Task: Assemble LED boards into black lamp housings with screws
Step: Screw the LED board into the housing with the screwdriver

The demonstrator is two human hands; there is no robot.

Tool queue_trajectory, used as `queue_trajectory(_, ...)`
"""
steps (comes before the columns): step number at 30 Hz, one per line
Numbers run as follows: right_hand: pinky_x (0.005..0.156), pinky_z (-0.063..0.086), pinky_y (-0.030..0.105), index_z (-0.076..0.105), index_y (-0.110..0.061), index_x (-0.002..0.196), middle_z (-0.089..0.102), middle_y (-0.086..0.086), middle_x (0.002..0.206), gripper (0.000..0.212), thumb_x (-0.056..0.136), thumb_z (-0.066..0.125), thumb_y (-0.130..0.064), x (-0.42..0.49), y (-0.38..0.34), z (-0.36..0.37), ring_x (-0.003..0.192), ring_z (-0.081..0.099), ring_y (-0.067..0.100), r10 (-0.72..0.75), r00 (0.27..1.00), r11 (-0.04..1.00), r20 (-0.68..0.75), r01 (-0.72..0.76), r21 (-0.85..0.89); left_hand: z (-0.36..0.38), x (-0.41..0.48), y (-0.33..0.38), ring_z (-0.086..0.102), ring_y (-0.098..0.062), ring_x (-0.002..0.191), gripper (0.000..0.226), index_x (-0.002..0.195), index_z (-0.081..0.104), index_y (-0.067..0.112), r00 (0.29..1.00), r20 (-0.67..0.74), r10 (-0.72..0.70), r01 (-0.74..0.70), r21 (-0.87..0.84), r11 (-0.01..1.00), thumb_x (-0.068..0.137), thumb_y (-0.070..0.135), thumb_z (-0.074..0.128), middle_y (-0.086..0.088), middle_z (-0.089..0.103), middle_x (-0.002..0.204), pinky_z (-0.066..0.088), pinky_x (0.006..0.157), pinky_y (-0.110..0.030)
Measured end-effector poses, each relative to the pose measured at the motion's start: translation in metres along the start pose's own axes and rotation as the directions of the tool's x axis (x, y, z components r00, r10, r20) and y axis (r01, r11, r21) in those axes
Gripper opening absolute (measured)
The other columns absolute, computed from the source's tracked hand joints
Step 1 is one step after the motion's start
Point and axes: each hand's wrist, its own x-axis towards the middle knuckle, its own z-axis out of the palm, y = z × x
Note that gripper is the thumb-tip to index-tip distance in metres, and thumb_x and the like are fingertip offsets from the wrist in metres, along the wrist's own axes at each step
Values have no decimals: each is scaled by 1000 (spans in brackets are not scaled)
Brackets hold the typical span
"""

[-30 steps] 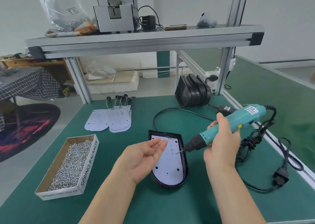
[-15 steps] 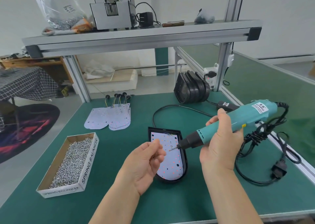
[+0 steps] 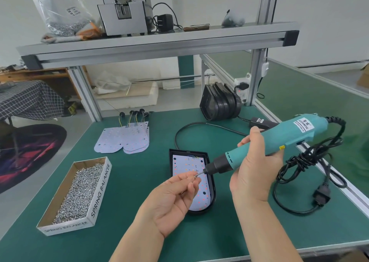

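**Now: a screw held up to the driver bit above the open housing**

Farthest left, on the green bench mat [image 3: 129, 206], sits an open cardboard box [image 3: 99, 192] printed SPRING BALANCER, filled with loose silver screws [image 3: 79, 192]. Behind and to its right lies a fanned pile of spare white LED boards [image 3: 123, 140], their thin coloured wires ending in black round plugs [image 3: 135, 113] at the far edge.

Nearer the middle, the left hand [image 3: 171, 200] is raised palm-up. Its thumb and fingertips [image 3: 190, 177] are pinched together on a small silver screw [image 3: 196, 175]. Whether the other fingers hold anything more is hidden.

Under and just past that hand lies the black lamp housing [image 3: 212, 190], flat on the mat with its rounded end towards the person. A white LED board [image 3: 183, 166] dotted with red and orange points is seated inside it.

Right of this, the teal electric screwdriver [image 3: 279, 140] slants down to the left, and its thin bit [image 3: 202, 173] meets the pinched screw above the board. The right hand [image 3: 253, 172] is wrapped around the driver's barrel.

Further back stands a stack of black housings [image 3: 219, 104], tipped on edge beside the aluminium frame post [image 3: 254, 78]. At the far right, the driver's black cable [image 3: 307, 162] lies bundled on the mat, with its plug [image 3: 322, 197] loose nearby.
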Motion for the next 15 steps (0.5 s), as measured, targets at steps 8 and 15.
queue_trajectory(8, 57, 48, 19, 52, -22, 84, 56, -5, 62, 16, 88, 67, -17, 3, 2, -5, 58, 54, 11, -4, 1000, 1000, 8, 4, -24, 1, 2, -5, 67, -20, 62, 12, 73, 76, -7, 999, -25, 27, -26, 30, 999, 63, -9, 70, -22, 69, 82, 56, 52, -19)
queue_trajectory(15, 58, 48, 20, 52, -21, 84, 56, -6, 62, 17, 88, 68, -17, 2, 2, -4, 59, 54, 12, -12, 1000, 999, 5, 13, -35, 0, 5, -8, 68, -21, 62, 11, 73, 76, -7, 997, -53, 49, -49, -2, 999, 63, -9, 71, -22, 69, 83, 56, 52, -19)
